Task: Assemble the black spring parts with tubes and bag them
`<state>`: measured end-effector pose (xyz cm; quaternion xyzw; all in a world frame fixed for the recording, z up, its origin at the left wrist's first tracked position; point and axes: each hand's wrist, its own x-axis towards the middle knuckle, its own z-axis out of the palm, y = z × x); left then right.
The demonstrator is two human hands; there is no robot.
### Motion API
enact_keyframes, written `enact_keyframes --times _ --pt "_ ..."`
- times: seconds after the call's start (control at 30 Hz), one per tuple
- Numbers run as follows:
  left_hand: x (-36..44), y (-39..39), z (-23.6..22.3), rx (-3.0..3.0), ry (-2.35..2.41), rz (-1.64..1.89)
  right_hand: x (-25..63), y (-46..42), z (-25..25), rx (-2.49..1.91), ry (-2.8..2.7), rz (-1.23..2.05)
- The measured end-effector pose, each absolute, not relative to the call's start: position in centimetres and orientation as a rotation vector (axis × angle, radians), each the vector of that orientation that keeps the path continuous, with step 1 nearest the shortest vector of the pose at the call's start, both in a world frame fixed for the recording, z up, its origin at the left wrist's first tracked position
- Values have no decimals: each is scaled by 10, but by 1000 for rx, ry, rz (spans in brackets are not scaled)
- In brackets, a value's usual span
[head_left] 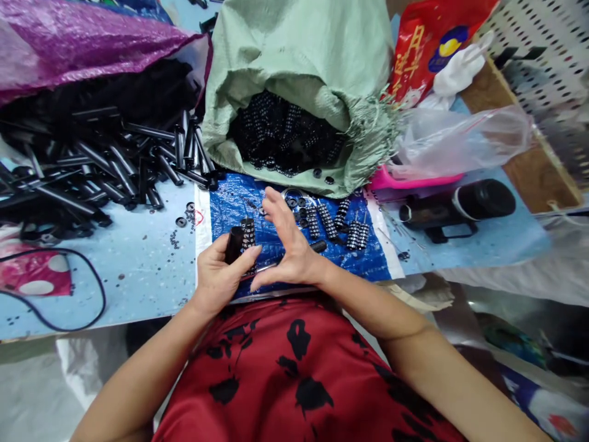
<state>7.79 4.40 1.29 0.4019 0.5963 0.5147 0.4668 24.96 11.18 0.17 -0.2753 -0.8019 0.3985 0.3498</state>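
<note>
And the left grip (215, 273) is closed round a smooth black cylinder (234, 241); just beside it sits a knobbly, white-dotted stack (248, 230), though whether the fingers clasp that too, one cannot tell; the right grip (297, 248) is wide apart, fingers fanned, with a dark-handled metal rod (318, 247) passing behind it; beneath lies crinkled blue plastic sheeting (375, 263) on the pale counter (147, 270); more ridged, dotted stacks (327, 222) lie rightward; a woven green sack (299, 40) gapes over dark dotted pieces (288, 132); glossy black tubes (122, 169) heap up left.
</note>
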Motion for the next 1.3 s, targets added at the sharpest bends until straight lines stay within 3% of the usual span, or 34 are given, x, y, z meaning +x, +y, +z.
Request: enact_keyframes --times 0.13,0.37,0.83,1.07,1.3 --pt "73 40 15 993 1432 1239 265 117 -2 -462 -2346 576" --pt "83 40 20 1026 1533 1327 258 100 -2 -512 -2307 365" --pt "70 45 10 746 1344 1241 258 87 -3 -753 -2439 412" --pt "65 46 11 774 1355 1198 255 87 -11 -665 -2377 405" --pt "68 45 14 425 1108 1042 255 92 -8 -629 -2363 463"
